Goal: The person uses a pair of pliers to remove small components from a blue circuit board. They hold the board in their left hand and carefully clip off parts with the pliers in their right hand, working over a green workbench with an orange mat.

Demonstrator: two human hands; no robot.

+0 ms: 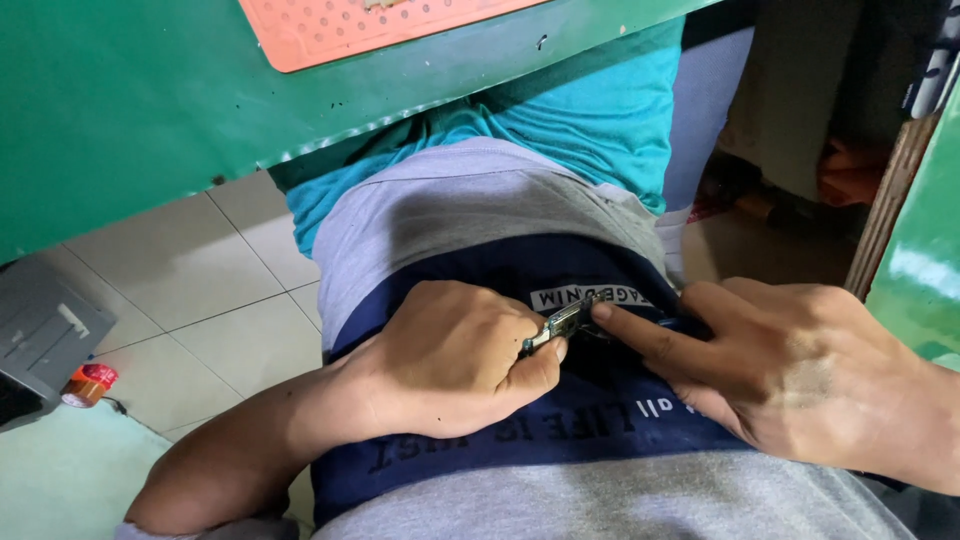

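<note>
The left hand (pixel 450 360) is closed around a small metal part (pixel 556 325), pinching it against the shirt (pixel 520 215) at the person's belly. The right hand (pixel 800 375) holds nothing; its outstretched forefinger touches the part's far end, below the green table (pixel 150 100).

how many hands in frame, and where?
2. Left hand closed around a small metal part against the shirt; right hand beside it, index fingertip touching that part. No others visible.

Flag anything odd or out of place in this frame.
Nothing looks spilled or broken. The only oddity: the small silver metal part is handled in the lap, below the green table edge, pinched by the left hand while the right hand touches it with its forefinger.
</note>
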